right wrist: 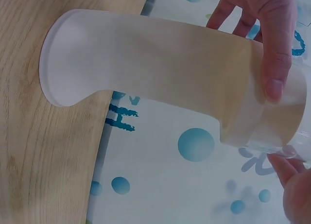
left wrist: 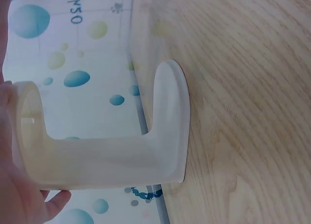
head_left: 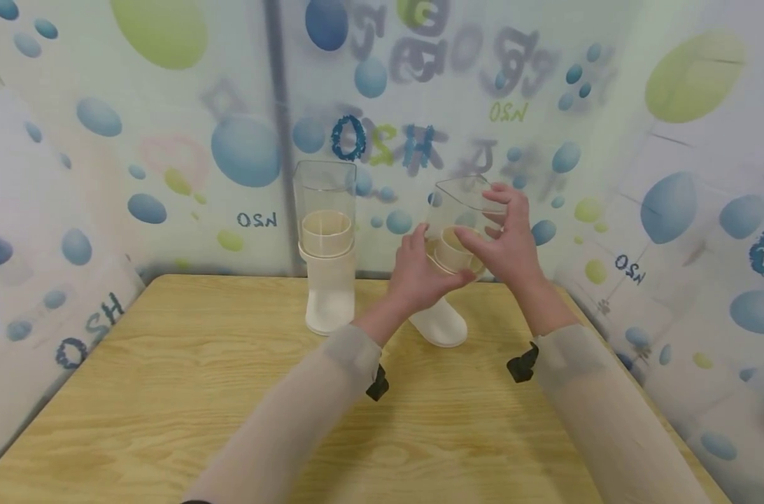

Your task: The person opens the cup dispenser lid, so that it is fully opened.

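Note:
A cream stand (head_left: 441,325) with a ring-shaped top stands on the table, and a clear container (head_left: 450,203) sits in that ring, tilted a little. My left hand (head_left: 422,273) grips the ring; its thumb (right wrist: 274,83) lies across the ring's front in the right wrist view. My right hand (head_left: 511,241) holds the clear container from its right side, fingers spread near the rim and thumb low. The stand's foot (left wrist: 172,112) touches the tabletop in the left wrist view. Fingers hide part of the ring.
A matching cream stand (head_left: 330,294) with its own clear container (head_left: 325,185) stands upright to the left. The wooden table (head_left: 231,392) meets walls on three sides. Its back wall (head_left: 243,245) bears a pattern of blue and green drops.

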The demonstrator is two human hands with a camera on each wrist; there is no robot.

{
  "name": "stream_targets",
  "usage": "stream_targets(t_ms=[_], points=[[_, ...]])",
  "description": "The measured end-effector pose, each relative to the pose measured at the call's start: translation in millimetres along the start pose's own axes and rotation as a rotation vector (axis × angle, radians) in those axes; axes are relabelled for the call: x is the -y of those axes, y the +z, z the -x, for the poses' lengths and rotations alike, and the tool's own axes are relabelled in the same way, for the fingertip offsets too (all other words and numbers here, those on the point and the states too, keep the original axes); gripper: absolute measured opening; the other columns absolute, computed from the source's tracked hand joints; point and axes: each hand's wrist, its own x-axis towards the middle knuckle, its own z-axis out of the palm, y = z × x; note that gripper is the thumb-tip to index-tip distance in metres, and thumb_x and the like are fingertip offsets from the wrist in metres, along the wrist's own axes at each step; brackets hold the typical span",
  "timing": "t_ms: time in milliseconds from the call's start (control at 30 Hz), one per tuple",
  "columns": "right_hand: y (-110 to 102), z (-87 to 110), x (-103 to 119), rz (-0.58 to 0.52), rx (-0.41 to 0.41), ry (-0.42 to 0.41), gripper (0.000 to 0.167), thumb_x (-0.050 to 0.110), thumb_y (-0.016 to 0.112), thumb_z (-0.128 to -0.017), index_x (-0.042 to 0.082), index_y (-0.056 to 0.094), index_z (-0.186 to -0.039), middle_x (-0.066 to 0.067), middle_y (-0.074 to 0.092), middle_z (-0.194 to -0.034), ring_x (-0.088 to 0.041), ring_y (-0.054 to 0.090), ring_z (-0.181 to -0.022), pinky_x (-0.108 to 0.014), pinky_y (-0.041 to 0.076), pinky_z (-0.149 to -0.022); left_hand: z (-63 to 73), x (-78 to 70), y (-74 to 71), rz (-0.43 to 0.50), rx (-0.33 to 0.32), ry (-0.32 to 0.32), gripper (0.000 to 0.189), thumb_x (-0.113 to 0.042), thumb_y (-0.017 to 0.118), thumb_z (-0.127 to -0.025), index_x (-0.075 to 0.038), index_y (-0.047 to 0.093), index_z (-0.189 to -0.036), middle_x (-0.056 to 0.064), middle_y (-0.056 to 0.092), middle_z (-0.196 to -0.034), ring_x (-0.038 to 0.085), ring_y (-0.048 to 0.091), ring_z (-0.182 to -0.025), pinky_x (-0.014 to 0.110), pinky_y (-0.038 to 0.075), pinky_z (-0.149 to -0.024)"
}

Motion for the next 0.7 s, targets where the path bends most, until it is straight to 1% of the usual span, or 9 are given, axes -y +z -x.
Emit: stream_targets(t_ms=[167, 267, 367, 400, 567, 633, 700], points=[[-1, -0.7, -2, -0.030, 0.014, -0.001, 0.081, 0.018, 0.086, -0.093, 0.010, 0.039, -0.158, 0.001, 0.028, -0.175, -0.044, 0.054, -0.146, -0.065, 0.045, -0.122, 5.9, -3.9, 3.8, -0.024, -0.039, -0.009, 0.126, -0.069, 0.090, -0.080, -0.016, 0.022, -0.172, 0.015, 0.046, -0.156, 0.034, 0.052, -0.137, 0.051, 0.057, -0.107], [-2, -0.8, -2, -0.051, 0.023, -0.002, 0.080, 0.017, 0.085, -0.093, 0.009, 0.038, -0.158, 0.001, 0.028, -0.175, -0.043, 0.054, -0.146, -0.065, 0.045, -0.123, 8.9, -5.4, 5.9, -0.035, -0.060, -0.008, 0.126, -0.069, 0.090, -0.080, -0.016, 0.022, -0.172, 0.015, 0.046, -0.156, 0.034, 0.052, -0.136, 0.051, 0.057, -0.107], [-2, -0.1, -2, -0.074, 0.027, -0.005, 0.079, 0.016, 0.084, -0.093, 0.008, 0.038, -0.157, 0.002, 0.028, -0.175, -0.042, 0.054, -0.146, -0.066, 0.044, -0.123, 10.7, -5.5, 8.3, -0.024, -0.076, -0.005, 0.126, -0.068, 0.090, -0.081, -0.015, 0.021, -0.172, 0.015, 0.046, -0.157, 0.035, 0.052, -0.138, 0.052, 0.056, -0.108], [-1, 0.4, -2, -0.079, 0.026, -0.006, 0.078, 0.016, 0.083, -0.094, 0.008, 0.038, -0.157, 0.002, 0.028, -0.175, -0.042, 0.054, -0.145, -0.066, 0.043, -0.123, 10.9, -5.3, 9.1, -0.014, -0.079, -0.003, 0.126, -0.066, 0.091, -0.080, -0.014, 0.021, -0.172, 0.016, 0.045, -0.157, 0.035, 0.051, -0.139, 0.053, 0.055, -0.110], [2, 3.2, 2, -0.105, 0.006, -0.012, 0.076, 0.018, 0.083, -0.094, 0.007, 0.041, -0.156, 0.002, 0.028, -0.176, -0.042, 0.054, -0.142, -0.067, 0.042, -0.123, 8.0, -3.7, 14.7, 0.100, -0.077, -0.004, 0.134, -0.060, 0.097, -0.076, -0.012, 0.016, -0.171, 0.015, 0.040, -0.163, 0.035, 0.051, -0.141, 0.057, 0.053, -0.113], [4, 4.1, 3, -0.113, -0.010, -0.008, 0.076, 0.020, 0.084, -0.094, 0.007, 0.042, -0.156, 0.001, 0.027, -0.177, -0.042, 0.054, -0.142, -0.067, 0.043, -0.123, 5.9, -3.3, 17.6, 0.135, -0.083, -0.007, 0.135, -0.059, 0.098, -0.075, -0.011, 0.015, -0.170, 0.015, 0.040, -0.164, 0.034, 0.053, -0.138, 0.056, 0.053, -0.112], [7, 4.5, 5, -0.115, -0.027, 0.009, 0.077, 0.022, 0.085, -0.093, 0.009, 0.043, -0.156, -0.001, 0.026, -0.177, -0.042, 0.054, -0.143, -0.066, 0.043, -0.123, 4.2, -2.9, 20.3, 0.145, -0.095, -0.009, 0.135, -0.059, 0.098, -0.075, -0.011, 0.014, -0.170, 0.015, 0.040, -0.162, 0.033, 0.054, -0.135, 0.054, 0.055, -0.110]])
